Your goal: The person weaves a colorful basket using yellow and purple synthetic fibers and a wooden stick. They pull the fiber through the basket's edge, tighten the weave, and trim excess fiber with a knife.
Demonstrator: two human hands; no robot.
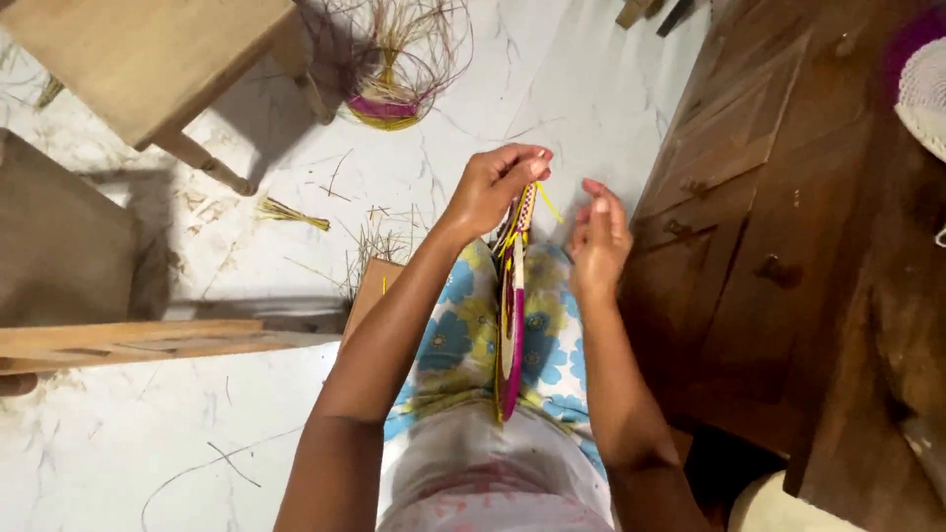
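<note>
Left hand [491, 187] pinches the woven disc's [511, 335] top edge mid-weave, right hand [597, 236] open-fingered beside it; next likely needs a strand caught.

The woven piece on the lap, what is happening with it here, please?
A seated person holds a flat woven piece of magenta and yellow strands on edge over the lap. The left hand pinches its top edge, where loose yellow strands stick out. The right hand is open beside it and does not touch it. On the pale floor lie scattered fibres and an unfinished basket base, near a wooden stool.
</note>
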